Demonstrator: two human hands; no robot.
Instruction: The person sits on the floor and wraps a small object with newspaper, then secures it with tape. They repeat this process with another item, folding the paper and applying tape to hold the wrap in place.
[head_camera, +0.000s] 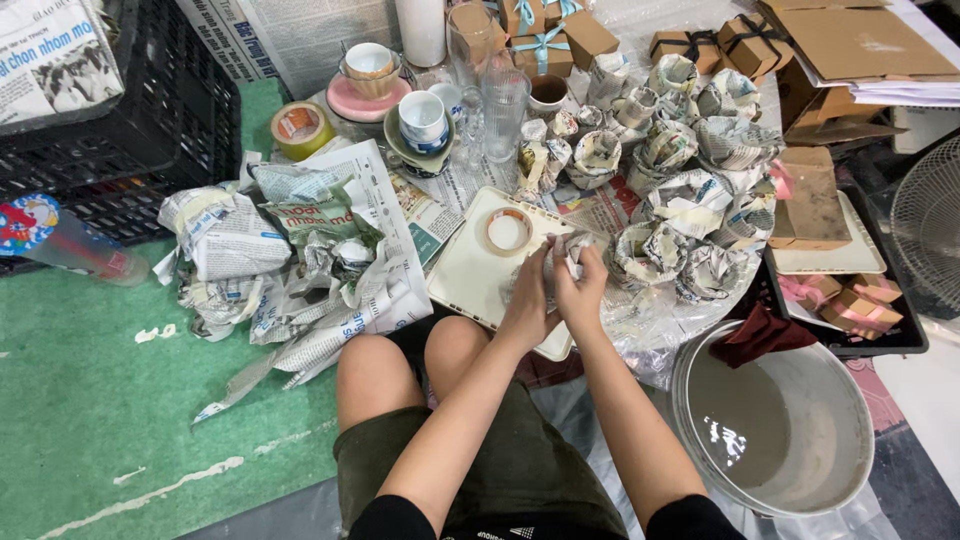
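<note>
Both my hands meet over a cream rectangular tray (462, 278) in front of my knees. My left hand (527, 296) and my right hand (581, 287) together grip a small object wrapped in crumpled newspaper (570, 248); what is inside is hidden. A roll of tape (508, 231) lies on the tray just left of my hands. Several newspaper-wrapped bundles (690, 200) crowd the area to the right of my hands.
Crumpled newspaper sheets (290, 260) lie at left on green matting. Cups on saucers (422, 125), clear glasses (503, 110) and another tape roll (302, 128) stand behind. Brown gift boxes (560, 40) sit at the back, a black crate (150, 110) far left, a bucket of murky water (780, 430) at right.
</note>
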